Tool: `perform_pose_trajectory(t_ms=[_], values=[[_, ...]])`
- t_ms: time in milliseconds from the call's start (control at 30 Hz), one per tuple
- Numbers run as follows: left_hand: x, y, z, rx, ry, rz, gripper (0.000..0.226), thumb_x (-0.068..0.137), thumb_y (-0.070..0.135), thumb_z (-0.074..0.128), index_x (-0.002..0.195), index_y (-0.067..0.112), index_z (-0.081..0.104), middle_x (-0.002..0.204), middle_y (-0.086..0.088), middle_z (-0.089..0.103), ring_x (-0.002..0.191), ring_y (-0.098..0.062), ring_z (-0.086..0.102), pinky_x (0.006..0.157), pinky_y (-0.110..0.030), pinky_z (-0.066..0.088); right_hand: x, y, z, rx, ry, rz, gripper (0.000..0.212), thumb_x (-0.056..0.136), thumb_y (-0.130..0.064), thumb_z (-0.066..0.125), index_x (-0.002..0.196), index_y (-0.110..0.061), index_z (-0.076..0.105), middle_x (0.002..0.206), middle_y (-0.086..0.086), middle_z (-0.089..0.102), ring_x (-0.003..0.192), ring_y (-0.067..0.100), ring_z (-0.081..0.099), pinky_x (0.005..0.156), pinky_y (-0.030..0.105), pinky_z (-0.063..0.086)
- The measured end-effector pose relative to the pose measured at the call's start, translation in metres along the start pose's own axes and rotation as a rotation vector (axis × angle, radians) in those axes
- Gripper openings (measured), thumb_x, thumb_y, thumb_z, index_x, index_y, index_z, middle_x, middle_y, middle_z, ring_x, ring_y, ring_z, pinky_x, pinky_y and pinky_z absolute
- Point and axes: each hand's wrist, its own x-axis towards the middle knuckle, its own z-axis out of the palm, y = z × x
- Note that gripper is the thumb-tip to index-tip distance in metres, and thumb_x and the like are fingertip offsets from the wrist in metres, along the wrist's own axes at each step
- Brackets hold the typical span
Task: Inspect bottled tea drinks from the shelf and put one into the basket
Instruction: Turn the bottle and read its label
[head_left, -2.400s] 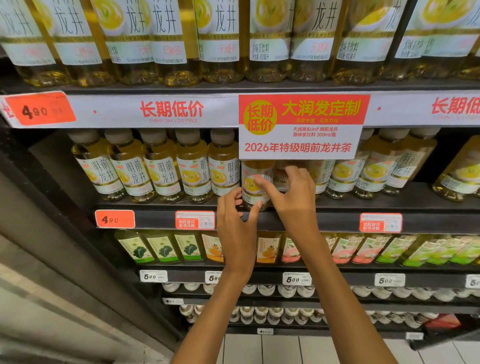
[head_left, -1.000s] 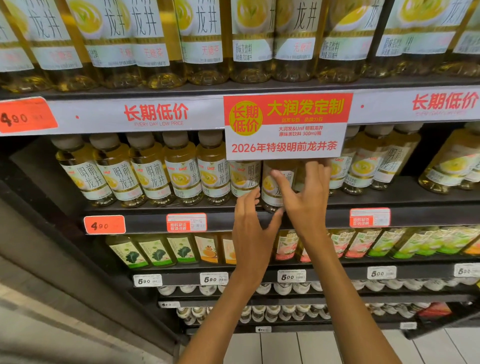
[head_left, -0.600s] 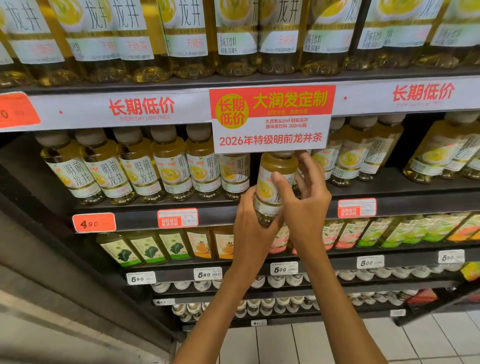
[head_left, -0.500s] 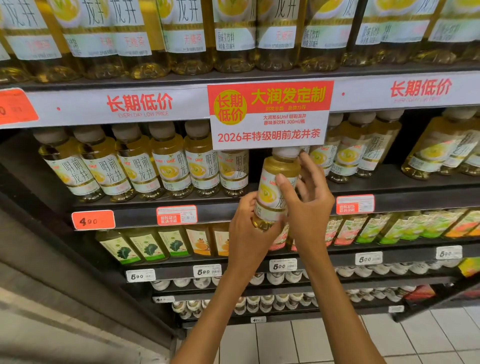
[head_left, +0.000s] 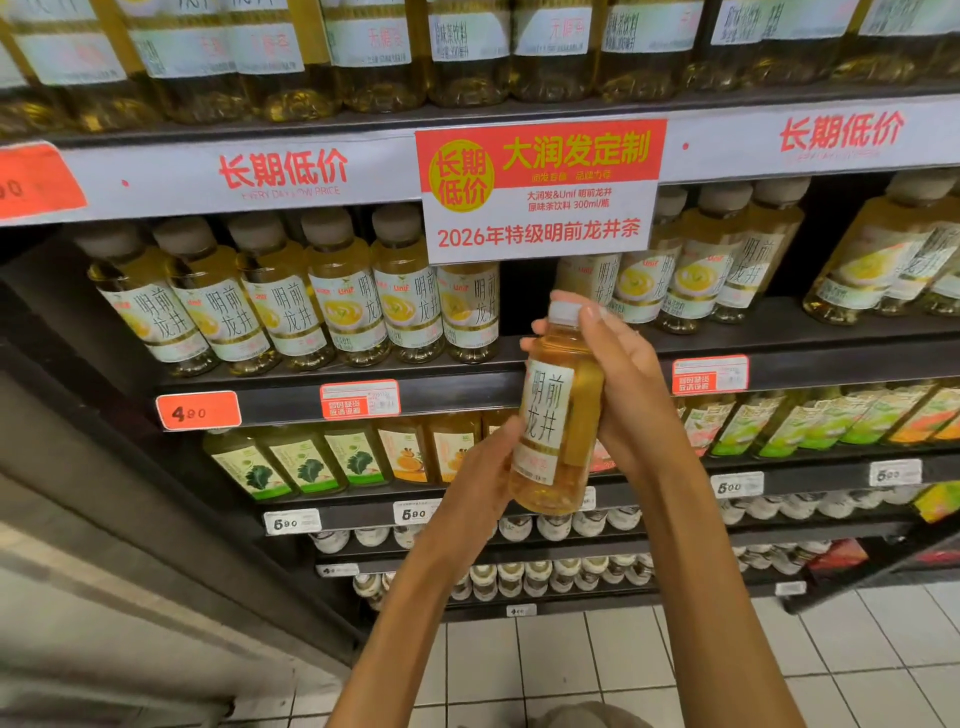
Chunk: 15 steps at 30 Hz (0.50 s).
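Shelf (head_left: 467, 387) behind; both hands' grip, left hand (head_left: 480, 483) and right hand (head_left: 631, 384), clamps amber-tea bottle (head_left: 558, 415).

Amber tea, white labels, red signs

The held bottle (head_left: 558, 410) is amber-gold with a white cap (head_left: 565, 312) and a white label (head_left: 545, 415) bearing black characters. The shelf bottles (head_left: 343, 301) are pale yellow, with beige caps and white labels showing a yellow cup picture and black script. The sign (head_left: 537, 189) is red on top with yellow characters and a yellow disc, white below with red text. The shelf strip (head_left: 280, 171) is pale grey with red characters. The price tag (head_left: 197, 410) is orange-red. The shelves (head_left: 831, 348) are black. The lower bottles (head_left: 301, 462) carry green-leaf and orange labels. The floor (head_left: 571, 670) is white tile with dark grout.
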Motion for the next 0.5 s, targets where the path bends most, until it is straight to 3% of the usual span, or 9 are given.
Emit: perform_pose_trajectory(t_ms=[67,133,233,333,400,500], values=[[-0.002,0.003,0.004,0.033,0.009,-0.008,0.047,0.076,0.072,0.041,0.106,0.047,0.068,0.116,0.01,0.069,0.113,-0.01,0.062,0.097,-0.034,0.048,-0.003,-0.002,0.003,-0.042,-0.003,0.007,0.029,0.091,-0.036,0.055,0.117,-0.023,0.061,0.099,0.0,0.074,0.099,0.017,0.069,0.075,0.023,0.055],[-0.006,0.006,0.002,0.03,0.004,-0.017,0.054,0.07,0.08,0.04,0.104,0.048,0.068,0.111,0.009,0.071,0.107,-0.01,0.065,0.094,-0.034,0.05,-0.005,-0.005,0.005,-0.05,-0.013,0.019,0.029,0.093,-0.036,0.053,0.118,-0.023,0.062,0.101,0.0,0.073,0.099,0.016,0.068,0.076,0.024,0.054],[-0.011,0.009,-0.004,-0.115,-0.038,-0.108,0.077,0.071,0.075,0.042,0.12,0.02,0.064,0.098,-0.008,0.074,0.086,-0.02,0.071,0.073,-0.032,0.056,-0.007,-0.008,0.006,0.015,-0.043,0.053,0.041,0.088,-0.044,0.054,0.119,-0.018,0.061,0.102,0.004,0.073,0.101,0.02,0.067,0.085,0.032,0.055],[-0.016,0.012,-0.003,-0.181,-0.121,-0.182,0.084,0.076,0.069,0.037,0.132,0.007,0.052,0.093,-0.012,0.072,0.078,-0.024,0.07,0.067,-0.033,0.055,-0.01,-0.007,0.011,0.121,-0.077,0.082,0.046,0.085,-0.044,0.052,0.117,-0.011,0.058,0.094,0.009,0.073,0.096,0.026,0.069,0.089,0.042,0.055],[-0.018,0.01,-0.001,-0.121,-0.109,-0.175,0.08,0.078,0.069,0.032,0.132,0.013,0.053,0.101,-0.013,0.072,0.085,-0.024,0.07,0.077,-0.037,0.055,-0.012,-0.007,0.013,0.099,-0.049,0.068,0.044,0.084,-0.044,0.053,0.115,-0.012,0.058,0.089,0.007,0.073,0.089,0.023,0.07,0.081,0.038,0.058],[-0.02,0.013,0.003,0.051,0.012,-0.102,0.058,0.073,0.074,0.03,0.108,0.045,0.065,0.113,0.008,0.07,0.108,-0.012,0.065,0.101,-0.041,0.045,-0.016,-0.009,0.014,-0.024,0.031,0.019,0.042,0.08,-0.044,0.058,0.112,-0.018,0.06,0.089,0.002,0.074,0.086,0.018,0.071,0.069,0.027,0.057]])
